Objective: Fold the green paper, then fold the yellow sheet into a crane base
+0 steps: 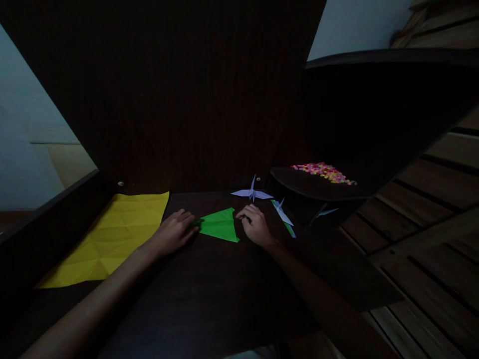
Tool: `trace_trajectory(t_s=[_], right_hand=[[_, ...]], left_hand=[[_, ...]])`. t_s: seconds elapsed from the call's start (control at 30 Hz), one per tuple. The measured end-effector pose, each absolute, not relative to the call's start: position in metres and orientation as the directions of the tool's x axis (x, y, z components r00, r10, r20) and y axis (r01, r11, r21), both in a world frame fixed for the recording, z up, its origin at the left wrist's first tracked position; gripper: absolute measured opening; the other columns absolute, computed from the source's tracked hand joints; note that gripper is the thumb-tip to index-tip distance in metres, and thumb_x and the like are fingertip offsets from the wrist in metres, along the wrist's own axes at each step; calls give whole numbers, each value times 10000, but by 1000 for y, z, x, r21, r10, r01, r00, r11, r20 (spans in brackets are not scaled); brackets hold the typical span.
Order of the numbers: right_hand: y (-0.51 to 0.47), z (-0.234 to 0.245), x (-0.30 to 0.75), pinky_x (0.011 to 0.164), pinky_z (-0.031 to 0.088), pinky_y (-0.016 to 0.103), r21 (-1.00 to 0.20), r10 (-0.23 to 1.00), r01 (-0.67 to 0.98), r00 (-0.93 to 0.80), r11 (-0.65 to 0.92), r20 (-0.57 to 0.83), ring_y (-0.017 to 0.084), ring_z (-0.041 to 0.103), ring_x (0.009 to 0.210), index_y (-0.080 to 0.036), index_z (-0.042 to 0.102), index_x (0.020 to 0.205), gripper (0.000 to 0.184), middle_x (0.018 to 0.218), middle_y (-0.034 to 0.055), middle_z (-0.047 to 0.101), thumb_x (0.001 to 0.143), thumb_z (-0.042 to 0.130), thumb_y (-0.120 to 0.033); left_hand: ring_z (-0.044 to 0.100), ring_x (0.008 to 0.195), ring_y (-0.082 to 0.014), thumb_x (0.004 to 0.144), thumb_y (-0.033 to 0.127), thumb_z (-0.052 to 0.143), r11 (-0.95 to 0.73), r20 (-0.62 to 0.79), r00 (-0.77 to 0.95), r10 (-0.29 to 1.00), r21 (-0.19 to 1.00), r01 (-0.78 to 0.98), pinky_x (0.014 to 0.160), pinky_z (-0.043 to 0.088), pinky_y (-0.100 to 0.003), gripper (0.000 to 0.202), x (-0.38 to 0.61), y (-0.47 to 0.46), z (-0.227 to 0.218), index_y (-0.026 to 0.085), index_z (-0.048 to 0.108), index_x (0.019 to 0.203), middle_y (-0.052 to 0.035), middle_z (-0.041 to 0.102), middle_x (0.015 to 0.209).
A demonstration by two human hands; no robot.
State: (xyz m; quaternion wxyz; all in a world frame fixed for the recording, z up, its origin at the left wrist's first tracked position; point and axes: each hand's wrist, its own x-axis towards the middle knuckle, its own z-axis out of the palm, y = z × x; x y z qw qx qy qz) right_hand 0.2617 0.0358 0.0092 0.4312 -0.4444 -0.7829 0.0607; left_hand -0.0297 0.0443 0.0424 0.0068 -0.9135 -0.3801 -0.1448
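Note:
A folded green paper (219,225), roughly triangular, lies flat on the dark wooden table (209,289). My left hand (174,232) rests at its left corner, fingers curled down onto the paper's edge. My right hand (255,225) sits at the paper's right tip, fingers bent and pinching that corner against the table. Both forearms reach in from the bottom of the view.
A large creased yellow sheet (112,237) lies at the left. A pale purple paper crane (252,193) stands behind the green paper, with a white-and-green folded piece (283,215) to its right. A dark tray (318,187) holds several small coloured bits (324,171). Wooden floor at right.

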Motion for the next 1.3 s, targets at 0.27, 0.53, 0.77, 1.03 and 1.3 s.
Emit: trace_trajectory(t_s=[0.27, 0.53, 0.77, 1.03, 1.3], right_hand=[[29, 5, 249, 768, 396, 347, -454, 735, 633, -287, 627, 615, 198, 545, 761, -214, 620, 672, 319, 730, 27, 621, 821, 422, -12], [20, 10, 243, 746, 363, 343, -355, 692, 666, -344, 656, 635, 194, 520, 745, -209, 600, 664, 294, 714, 29, 606, 805, 439, -7], [21, 8, 243, 749, 364, 353, -318, 676, 673, -369, 667, 638, 196, 525, 740, -209, 612, 667, 279, 716, 30, 622, 805, 454, -25], [19, 6, 240, 743, 370, 358, -279, 640, 659, -401, 698, 655, 197, 539, 744, -210, 623, 665, 267, 711, 33, 638, 806, 476, -36], [18, 6, 240, 752, 370, 358, -279, 659, 669, -420, 689, 624, 196, 548, 757, -206, 641, 675, 261, 730, 37, 643, 814, 489, -45]], left_hand=[[594, 874, -240, 935, 141, 459, -719, 206, 699, 685, 36, 694, 856, 493, -371, 181, 3, 52, 34, 173, 637, 949, -104, 652, 913], [599, 916, -258, 792, 8, 494, -685, 174, 677, 715, -18, 728, 831, 503, -366, 264, 12, 82, 37, 187, 652, 906, -104, 663, 911], [613, 997, -273, 753, 4, 518, -656, 171, 655, 736, -54, 753, 882, 500, -383, 343, 21, 115, 40, 165, 683, 1007, -131, 694, 1036], [606, 1037, -277, 756, -11, 513, -645, 154, 650, 744, -87, 759, 874, 487, -374, 372, 30, 134, 46, 180, 698, 1016, -125, 693, 1082], [591, 1062, -282, 813, 35, 526, -651, 133, 657, 742, -93, 754, 888, 467, -380, 333, 45, 143, 43, 190, 702, 1048, -126, 681, 1100]])
